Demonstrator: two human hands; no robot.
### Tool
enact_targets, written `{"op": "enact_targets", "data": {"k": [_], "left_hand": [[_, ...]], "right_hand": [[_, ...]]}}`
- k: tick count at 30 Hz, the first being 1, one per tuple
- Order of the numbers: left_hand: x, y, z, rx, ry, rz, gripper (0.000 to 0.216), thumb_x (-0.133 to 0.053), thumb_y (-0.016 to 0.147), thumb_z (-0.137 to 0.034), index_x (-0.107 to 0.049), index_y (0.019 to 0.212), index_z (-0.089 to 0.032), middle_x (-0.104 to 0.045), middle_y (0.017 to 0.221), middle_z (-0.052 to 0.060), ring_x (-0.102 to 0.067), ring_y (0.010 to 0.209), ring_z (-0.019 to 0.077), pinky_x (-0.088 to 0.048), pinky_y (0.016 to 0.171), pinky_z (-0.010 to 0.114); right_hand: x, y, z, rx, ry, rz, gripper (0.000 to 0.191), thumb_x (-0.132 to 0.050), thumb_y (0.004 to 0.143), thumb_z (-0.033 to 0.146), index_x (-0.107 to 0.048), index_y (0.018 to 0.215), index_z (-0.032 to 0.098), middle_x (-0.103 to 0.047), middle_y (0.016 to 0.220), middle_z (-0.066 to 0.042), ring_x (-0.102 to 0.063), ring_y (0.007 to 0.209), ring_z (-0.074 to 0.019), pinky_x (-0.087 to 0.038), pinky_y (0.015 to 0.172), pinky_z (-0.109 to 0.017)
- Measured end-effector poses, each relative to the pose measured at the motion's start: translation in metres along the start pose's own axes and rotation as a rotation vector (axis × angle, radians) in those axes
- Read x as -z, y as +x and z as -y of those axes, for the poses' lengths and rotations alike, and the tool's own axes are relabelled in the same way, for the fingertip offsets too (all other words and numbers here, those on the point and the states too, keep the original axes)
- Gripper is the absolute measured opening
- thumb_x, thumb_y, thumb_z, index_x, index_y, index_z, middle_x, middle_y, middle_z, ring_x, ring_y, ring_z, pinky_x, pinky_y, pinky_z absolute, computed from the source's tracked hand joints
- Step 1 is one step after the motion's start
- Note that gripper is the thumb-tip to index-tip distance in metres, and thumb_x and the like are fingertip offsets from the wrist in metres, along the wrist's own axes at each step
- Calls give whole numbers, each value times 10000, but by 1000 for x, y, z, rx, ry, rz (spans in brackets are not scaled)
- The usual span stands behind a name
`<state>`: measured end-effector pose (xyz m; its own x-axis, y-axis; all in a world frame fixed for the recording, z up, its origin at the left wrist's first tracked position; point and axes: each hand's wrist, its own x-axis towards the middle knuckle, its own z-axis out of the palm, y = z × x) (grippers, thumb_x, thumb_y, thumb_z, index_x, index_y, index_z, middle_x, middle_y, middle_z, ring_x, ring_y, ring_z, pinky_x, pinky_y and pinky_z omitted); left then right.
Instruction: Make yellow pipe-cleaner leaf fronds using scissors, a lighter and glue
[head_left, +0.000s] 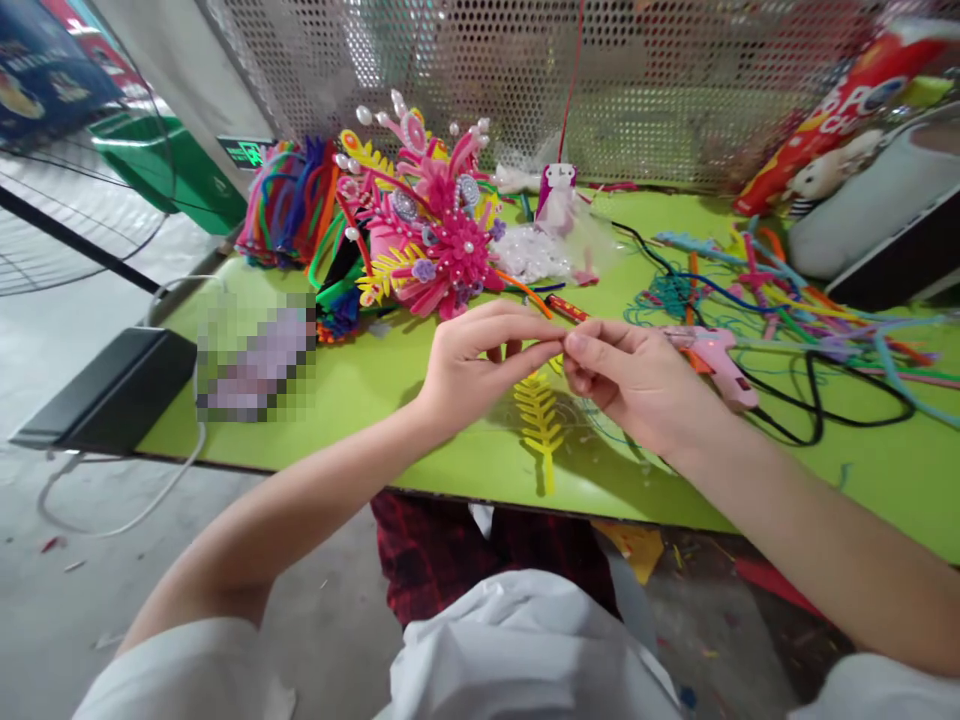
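My left hand (pixel 480 355) and my right hand (pixel 626 375) meet over the green table, thumbs and fingertips pinched together. Whatever lies between the fingertips is too small and covered to make out; a bit of yellow shows just beneath them. Below the hands is a yellow leaf-shaped piece (pixel 538 425) with rows of short side branches, looking like bent pipe cleaner. Behind my left hand stands a pink and yellow flower bouquet (pixel 450 225) with pearls and beads. To the right of my right hand lies a pink hot glue gun (pixel 716 362) with a black cord.
Bundled coloured pipe cleaners (pixel 289 205) stand at the back left, and loose ones (pixel 780 300) are strewn at right. A clear bag of white pieces (pixel 532 250) sits by the perforated metal panel (pixel 637 90). A black box (pixel 112 385) is at the left edge.
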<state>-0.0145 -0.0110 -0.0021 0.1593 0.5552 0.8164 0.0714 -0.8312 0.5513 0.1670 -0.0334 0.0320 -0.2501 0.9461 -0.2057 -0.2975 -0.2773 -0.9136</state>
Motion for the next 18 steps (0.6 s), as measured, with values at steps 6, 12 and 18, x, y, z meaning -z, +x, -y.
{"op": "enact_targets", "data": {"k": [6,12,18], "left_hand": [[-1,-7,-10,127,-21,99,85,-836,850,-211,-856,927,-238,-804,862,31,-709,729,94,-527,598,178],[-6,-9,-13,414,-188,104,100,-905,773,-294,-860,844,-239,-795,801,30,-640,623,76,-495,552,177],[0,-8,5,619,-316,61,85,-907,751,-252,-857,817,-232,-735,689,-2,-452,469,15,-352,447,163]], "right_hand": [[7,-9,-24,-92,170,133,467,-996,613,402,-616,740,162,-509,613,76,-475,500,-31,-342,479,-166],[15,-18,-26,-124,13,181,541,-895,689,614,-583,774,181,-477,659,59,-441,515,-58,-349,502,-222],[85,-32,26,130,-1626,-548,536,-565,954,676,-679,1010,155,-713,900,-180,-631,764,-265,-391,691,-365]]}}
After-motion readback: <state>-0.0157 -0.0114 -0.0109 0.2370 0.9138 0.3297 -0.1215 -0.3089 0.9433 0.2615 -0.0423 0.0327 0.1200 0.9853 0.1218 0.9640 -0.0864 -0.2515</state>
